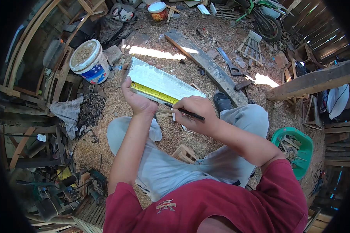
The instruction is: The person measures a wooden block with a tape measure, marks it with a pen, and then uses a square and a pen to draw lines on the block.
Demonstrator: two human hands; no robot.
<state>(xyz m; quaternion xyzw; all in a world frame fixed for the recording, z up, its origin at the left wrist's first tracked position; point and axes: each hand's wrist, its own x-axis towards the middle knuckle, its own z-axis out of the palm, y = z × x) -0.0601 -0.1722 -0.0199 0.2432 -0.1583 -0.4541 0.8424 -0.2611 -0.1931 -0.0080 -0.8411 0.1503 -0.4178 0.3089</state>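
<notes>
The floor [190, 50] of the shed lay deep in sawdust and offcuts, and the person sat low over it with knees apart, a long dark plank [206, 64] running away in front of them. Across the lap, held up off the thighs, was the pale flat board [163, 79], its far end tilted toward the white bucket [90, 60]. Nothing propped it but the hands, so I judged the whole piece could have rocked or slid if either arm had relaxed.

The left hand [138, 101] was clamped over the near edge of the board, thumb on top, pinning the yellow tape measure [153, 92] flat along that edge. That grip did two jobs at once; had the thumb eased, the tape could have crept or curled and any reading would have been off.

The right hand [196, 114] was closed around a black pencil [184, 112], tip touching the board just beside the tape's markings. The wrist hung in the air with no rest beneath it, so I thought a wobble could have dragged the mark off line. The green basket [299, 149] of scraps sat near the right knee, close enough for an elbow to catch it.
</notes>
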